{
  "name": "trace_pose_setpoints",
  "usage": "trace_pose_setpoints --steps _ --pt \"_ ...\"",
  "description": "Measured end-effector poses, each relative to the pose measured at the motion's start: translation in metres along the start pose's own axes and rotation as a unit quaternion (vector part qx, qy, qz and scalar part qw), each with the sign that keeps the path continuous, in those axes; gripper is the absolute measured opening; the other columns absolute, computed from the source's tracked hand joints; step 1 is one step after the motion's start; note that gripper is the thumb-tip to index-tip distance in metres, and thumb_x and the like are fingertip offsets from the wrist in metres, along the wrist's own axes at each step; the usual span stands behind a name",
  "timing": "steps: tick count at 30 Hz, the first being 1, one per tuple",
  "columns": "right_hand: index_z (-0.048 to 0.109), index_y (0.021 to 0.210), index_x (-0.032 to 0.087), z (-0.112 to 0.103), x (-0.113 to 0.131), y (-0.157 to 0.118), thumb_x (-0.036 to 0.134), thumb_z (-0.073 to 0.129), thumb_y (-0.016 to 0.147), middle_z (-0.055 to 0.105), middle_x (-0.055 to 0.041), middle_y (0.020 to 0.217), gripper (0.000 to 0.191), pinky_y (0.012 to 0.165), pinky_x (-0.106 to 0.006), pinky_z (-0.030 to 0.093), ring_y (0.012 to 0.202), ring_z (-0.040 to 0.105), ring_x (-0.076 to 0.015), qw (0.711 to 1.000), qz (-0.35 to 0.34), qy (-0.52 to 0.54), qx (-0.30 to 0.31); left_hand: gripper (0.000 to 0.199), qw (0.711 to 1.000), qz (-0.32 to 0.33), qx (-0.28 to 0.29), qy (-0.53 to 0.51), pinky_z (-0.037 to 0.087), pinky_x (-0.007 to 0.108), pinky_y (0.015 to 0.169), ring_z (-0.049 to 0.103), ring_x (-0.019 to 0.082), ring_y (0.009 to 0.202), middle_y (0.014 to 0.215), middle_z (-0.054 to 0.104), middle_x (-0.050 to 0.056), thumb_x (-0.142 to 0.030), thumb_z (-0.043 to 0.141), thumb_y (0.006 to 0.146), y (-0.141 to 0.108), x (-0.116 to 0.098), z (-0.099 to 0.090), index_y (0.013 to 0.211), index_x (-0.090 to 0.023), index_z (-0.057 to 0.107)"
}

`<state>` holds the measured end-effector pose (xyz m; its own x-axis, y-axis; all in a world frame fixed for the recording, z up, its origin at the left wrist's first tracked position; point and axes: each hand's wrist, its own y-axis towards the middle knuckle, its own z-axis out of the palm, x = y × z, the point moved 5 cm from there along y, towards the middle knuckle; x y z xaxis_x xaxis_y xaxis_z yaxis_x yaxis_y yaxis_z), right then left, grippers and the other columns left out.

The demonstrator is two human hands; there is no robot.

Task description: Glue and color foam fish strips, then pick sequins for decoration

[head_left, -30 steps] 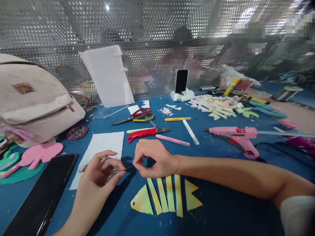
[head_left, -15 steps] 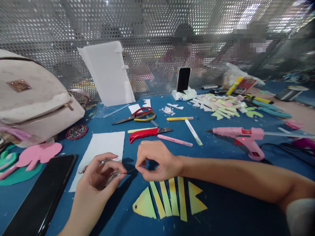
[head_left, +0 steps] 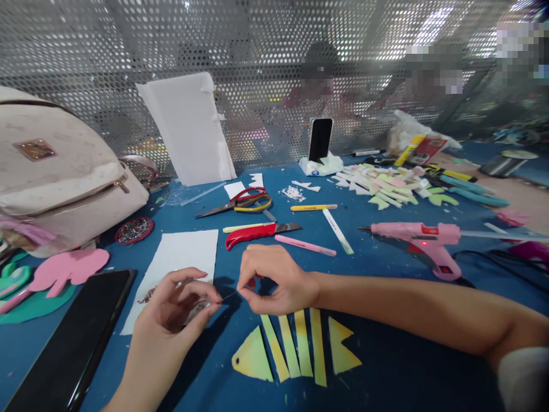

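Between the pinched fingertips of my two hands runs a thin strand [head_left: 230,296], too fine to tell as thread or wire. My left hand [head_left: 167,323] has thumb and forefinger closed on one end, over a white paper sheet [head_left: 189,249] with a small heap of tiny beads [head_left: 148,294]. The other end is pinched by my right hand [head_left: 277,280], a short gap away. Below it lies a yellow-green fish cutout in separate pieces: a head piece [head_left: 254,357] with a dark eye, several strips [head_left: 318,349] and a notched tail piece [head_left: 343,348]. My right hand partly overlaps the strips' upper ends.
Beyond my hands lie a red-handled knife [head_left: 251,233], scissors [head_left: 253,199] and several markers [head_left: 305,245]. A pink glue gun [head_left: 422,230] rests at right, before a heap of cut scraps [head_left: 386,186]. On the left are a phone [head_left: 72,343], pincushion [head_left: 134,230] and backpack [head_left: 64,166].
My hands keep almost the same pose and place, with the strand still stretched between them. My right hand has shifted very slightly.
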<state>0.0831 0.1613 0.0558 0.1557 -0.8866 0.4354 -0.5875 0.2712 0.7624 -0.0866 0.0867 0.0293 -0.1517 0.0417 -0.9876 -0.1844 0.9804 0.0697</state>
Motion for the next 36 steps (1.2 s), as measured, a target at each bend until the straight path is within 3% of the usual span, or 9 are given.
trace_pose_setpoints --steps 8,16,28,33,36 --pt "0.056 0.084 0.019 0.001 0.0 0.0 0.012 0.059 0.086 0.058 0.0021 0.073 0.008 0.066 -0.024 0.046 0.068 0.052 -0.01 1.0 -0.001 0.001 0.002 0.032 1.0 0.011 -0.003 0.008 0.056 0.027 0.079 0.069 0.017 0.08 0.081 0.069 -0.002 -0.032 0.072 0.084 0.0 -0.002 0.001 0.11 -0.028 0.054" --pt "0.056 0.082 0.019 0.009 -0.001 0.001 0.015 0.053 0.09 0.062 0.0 0.076 0.008 0.068 -0.024 0.045 0.07 0.053 -0.0111 0.993 0.016 -0.054 0.1 0.027 0.998 0.027 -0.005 0.049 0.058 0.028 0.077 0.07 0.019 0.083 0.085 0.071 0.001 -0.036 0.07 0.086 -0.001 -0.003 -0.001 0.107 -0.026 0.057" --pt "0.059 0.089 0.02 0.016 -0.001 -0.002 0.018 0.053 0.093 0.066 0.002 0.081 0.007 0.067 -0.024 0.041 0.076 0.056 -0.0107 0.991 -0.011 -0.069 0.118 0.012 0.998 0.013 -0.01 0.065 0.056 0.022 0.065 0.067 0.017 0.072 0.076 0.068 0.0 -0.032 0.079 0.075 -0.002 -0.002 0.0 0.075 -0.023 0.07" --pt "0.06 0.094 0.02 0.019 -0.003 -0.003 0.023 0.053 0.096 0.067 0.0009 0.084 0.008 0.068 -0.024 0.042 0.081 0.059 -0.0108 0.988 -0.004 -0.059 0.142 0.01 0.998 -0.002 0.012 0.06 0.057 0.023 0.068 0.068 0.017 0.072 0.077 0.072 -0.001 -0.03 0.079 0.076 -0.001 -0.001 -0.001 0.069 -0.026 0.073" --pt "0.06 0.096 0.02 0.018 -0.002 -0.003 0.025 0.054 0.097 0.067 0.0011 0.085 0.008 0.067 -0.024 0.041 0.081 0.059 -0.0107 0.988 -0.007 -0.053 0.148 0.012 0.996 0.028 0.06 0.056 0.058 0.024 0.068 0.069 0.018 0.073 0.077 0.073 0.001 -0.029 0.08 0.077 0.001 0.001 -0.001 0.068 -0.026 0.073"
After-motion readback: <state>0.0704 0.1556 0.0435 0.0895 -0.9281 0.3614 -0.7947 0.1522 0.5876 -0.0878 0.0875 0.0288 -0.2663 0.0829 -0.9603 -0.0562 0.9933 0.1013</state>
